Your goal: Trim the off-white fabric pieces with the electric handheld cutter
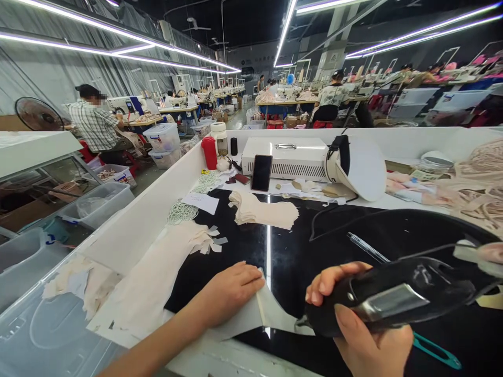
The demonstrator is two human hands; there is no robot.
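Observation:
My left hand [231, 293] lies flat, fingers together, on a pale piece of fabric [271, 309] at the near edge of the black work surface [314, 251]. My right hand [353, 324] is wrapped round the grip of a black handheld tool [401, 293] with a metal plate on its side, held just right of that fabric piece. A cord runs from the tool toward the right. A teal scissor handle [436, 352] pokes out under the right hand. A stack of cut cream fabric pieces [263, 209] lies farther back on the black surface.
A long cream fabric piece [157, 272] and scraps lie to the left. A white machine box [286, 157], a phone [261, 172], a red bottle [209, 152], and a white cap-shaped object [359, 165] stand at the back. Clear bins [98, 201] sit left. Other people work at distant tables.

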